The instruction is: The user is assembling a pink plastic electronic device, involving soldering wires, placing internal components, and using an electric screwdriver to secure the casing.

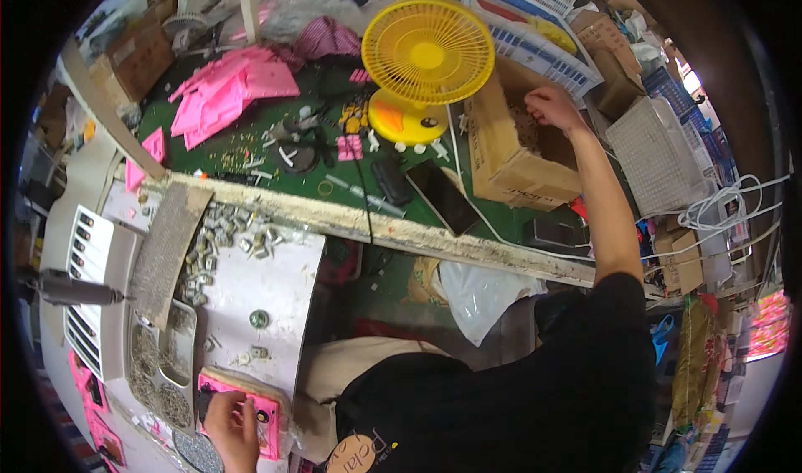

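My left hand (232, 431) is at the lower left, its fingers curled against a pink plastic casing (269, 419) with dark parts in it. The casing rests on a thin pad on the white tabletop, and my hand covers part of it. My right arm stretches far to the right. There my right hand (551, 108) is over the open top of a cardboard box (501, 160), its fingers bent together. Whatever those fingers hold is too small or too hidden to make out.
Small metal motors (205, 252) lie scattered beside a metal tray of screws (159, 381). An electric screwdriver (79, 289) juts in from the left. Across the wooden ledge are a yellow fan (428, 55), a phone (441, 196) and pink plastic panels (234, 89). White cables (731, 202) loop at right.
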A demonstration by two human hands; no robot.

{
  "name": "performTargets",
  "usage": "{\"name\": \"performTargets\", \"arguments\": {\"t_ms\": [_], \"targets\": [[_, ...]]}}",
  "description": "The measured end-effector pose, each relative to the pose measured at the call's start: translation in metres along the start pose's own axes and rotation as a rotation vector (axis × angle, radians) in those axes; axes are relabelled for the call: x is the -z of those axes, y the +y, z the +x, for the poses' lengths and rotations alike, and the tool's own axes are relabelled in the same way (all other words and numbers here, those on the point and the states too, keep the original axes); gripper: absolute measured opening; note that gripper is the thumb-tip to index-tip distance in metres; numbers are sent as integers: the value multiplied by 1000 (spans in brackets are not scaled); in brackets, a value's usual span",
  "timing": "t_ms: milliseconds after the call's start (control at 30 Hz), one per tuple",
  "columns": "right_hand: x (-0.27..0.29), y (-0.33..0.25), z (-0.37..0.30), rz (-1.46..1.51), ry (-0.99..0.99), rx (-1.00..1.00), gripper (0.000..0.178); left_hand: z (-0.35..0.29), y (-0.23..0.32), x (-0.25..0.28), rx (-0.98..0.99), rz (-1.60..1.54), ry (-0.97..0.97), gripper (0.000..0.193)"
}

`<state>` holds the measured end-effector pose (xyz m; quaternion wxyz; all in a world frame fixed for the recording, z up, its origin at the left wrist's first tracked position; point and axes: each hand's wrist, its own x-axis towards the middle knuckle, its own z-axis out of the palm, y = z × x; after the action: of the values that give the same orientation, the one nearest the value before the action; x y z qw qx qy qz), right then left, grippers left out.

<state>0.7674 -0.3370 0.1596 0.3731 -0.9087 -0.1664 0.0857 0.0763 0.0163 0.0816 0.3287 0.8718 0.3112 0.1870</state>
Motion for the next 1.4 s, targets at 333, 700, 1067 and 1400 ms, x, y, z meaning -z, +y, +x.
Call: {"name": "performTargets", "arguments": {"t_ms": [333,700,1067,1400], "targets": [[-48,132,180,-468,-485,-33,50,58,118,-60,-197,57,-211,16],[-36,56,72,-635,-900,-215,59,122,211,-164,-570,-118,-503,19],[-62,77,15,-541,-854,32,122,163,317,-315,-1117,256,-287,87],[-81,63,-33,-932,-640,270,117,157,308,-324,-1079,195,-273,89]]}}
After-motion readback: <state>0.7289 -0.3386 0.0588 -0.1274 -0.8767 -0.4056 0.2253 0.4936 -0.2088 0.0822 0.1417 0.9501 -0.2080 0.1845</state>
